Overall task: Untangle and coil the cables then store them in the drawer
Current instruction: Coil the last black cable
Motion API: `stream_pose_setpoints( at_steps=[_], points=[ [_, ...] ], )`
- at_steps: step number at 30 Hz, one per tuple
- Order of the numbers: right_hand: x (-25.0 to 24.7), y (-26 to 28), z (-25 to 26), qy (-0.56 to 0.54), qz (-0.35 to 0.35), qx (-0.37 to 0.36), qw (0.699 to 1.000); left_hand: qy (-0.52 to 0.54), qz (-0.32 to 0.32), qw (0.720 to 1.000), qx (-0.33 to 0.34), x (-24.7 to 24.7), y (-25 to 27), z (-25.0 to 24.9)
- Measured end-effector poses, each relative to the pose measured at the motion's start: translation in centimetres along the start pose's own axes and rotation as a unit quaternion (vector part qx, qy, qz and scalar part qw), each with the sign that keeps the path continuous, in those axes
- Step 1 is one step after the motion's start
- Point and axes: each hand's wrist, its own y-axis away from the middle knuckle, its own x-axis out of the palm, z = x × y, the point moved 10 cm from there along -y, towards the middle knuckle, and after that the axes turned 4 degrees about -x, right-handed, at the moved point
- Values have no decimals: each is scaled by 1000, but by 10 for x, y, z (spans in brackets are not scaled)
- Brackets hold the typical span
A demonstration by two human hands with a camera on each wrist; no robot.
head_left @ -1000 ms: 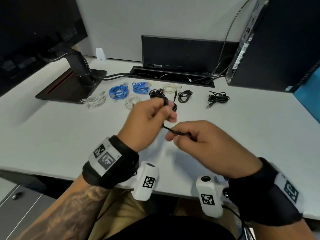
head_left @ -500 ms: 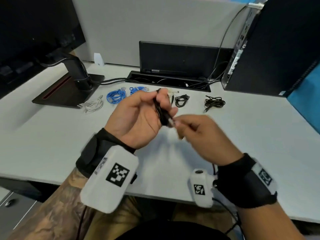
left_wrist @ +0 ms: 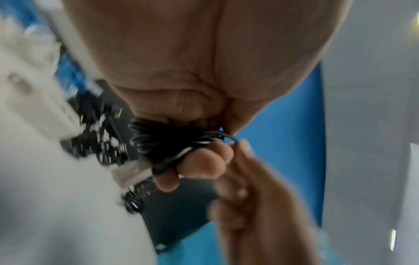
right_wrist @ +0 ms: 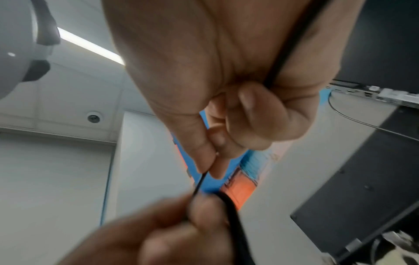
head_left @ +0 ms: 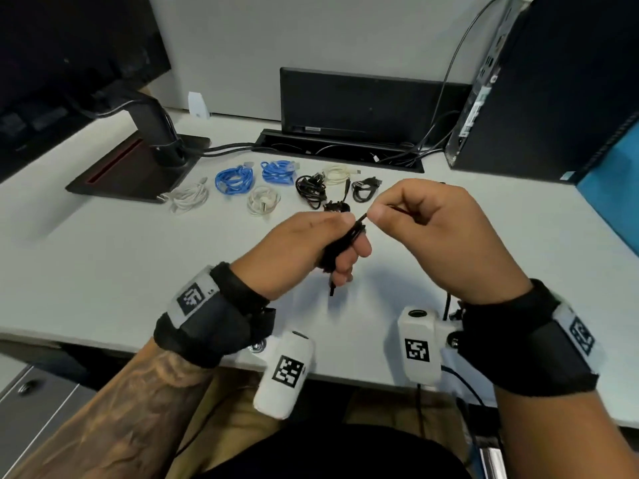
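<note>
left wrist alone shows the cable's silver plug (left_wrist: 132, 173).

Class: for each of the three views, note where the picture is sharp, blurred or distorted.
Head view: sharp, wide-angle bending at the edges, soft shadows under the hands on the desk. Left wrist view: black cable coil fairly sharp, background smeared. Right wrist view: right hand clear, left hand blurred.

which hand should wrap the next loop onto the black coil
Right. The right hand pinches the free strand beside the coil, while the left hand grips the bundle and should just hold it steady.
</note>
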Motion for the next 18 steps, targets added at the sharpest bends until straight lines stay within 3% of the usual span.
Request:
stream_pose_setpoints(
  at_steps=[2,4,7,9,13,16,18],
  points=[
    [3,-1,-7,-5,-5,8,1000,154,78,984,-32,10,3,-4],
    [14,1,-12,-13,16,23,1000,297,100,949,-25,9,5,-12],
    [37,8,-18,2,70,38,997,436,24,899,30,-14,0,-18],
    [52,16,-21,14,108,44,993,462,-60,882,64,-34,-1,-15],
    [72,32,-12,58,183,28,981,384,-182,897,121,-65,3,-7],
    [67,36,5,34,185,16,982,123,-261,942,171,-81,14,-19],
    [47,29,18,18,127,-10,992,-72,-243,952,173,-65,14,-26]
  ],
)
